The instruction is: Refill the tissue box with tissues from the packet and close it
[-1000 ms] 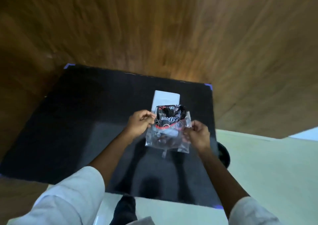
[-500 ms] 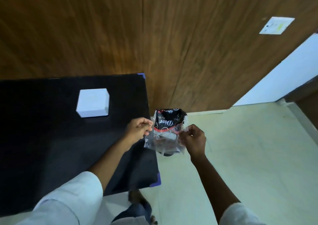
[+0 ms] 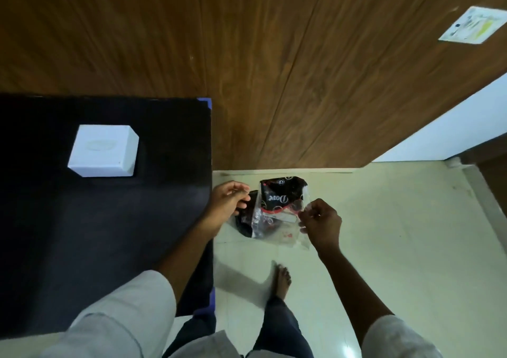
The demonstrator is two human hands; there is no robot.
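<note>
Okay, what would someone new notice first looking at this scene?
Probably the clear plastic packet with black and red print, pinched by the right hand over the pale floor, the left hand beside it. Then the white tissue box, alone on the black table at left.

The light was dim and warm, brightest on the pale floor [image 3: 384, 234] at the right of the frame. A small glare spot sat on the tiles near the lower edge, and a soft shadow stretched left from the bare foot [image 3: 282, 278]. The black desk [image 3: 82, 248] at left swallowed nearly all detail, while the white box [image 3: 103, 154] looked slightly overexposed. Wall planks [image 3: 247, 56] bowed toward the edges from wide-angle distortion. The sleeves at the bottom were soft and blurred.
</note>
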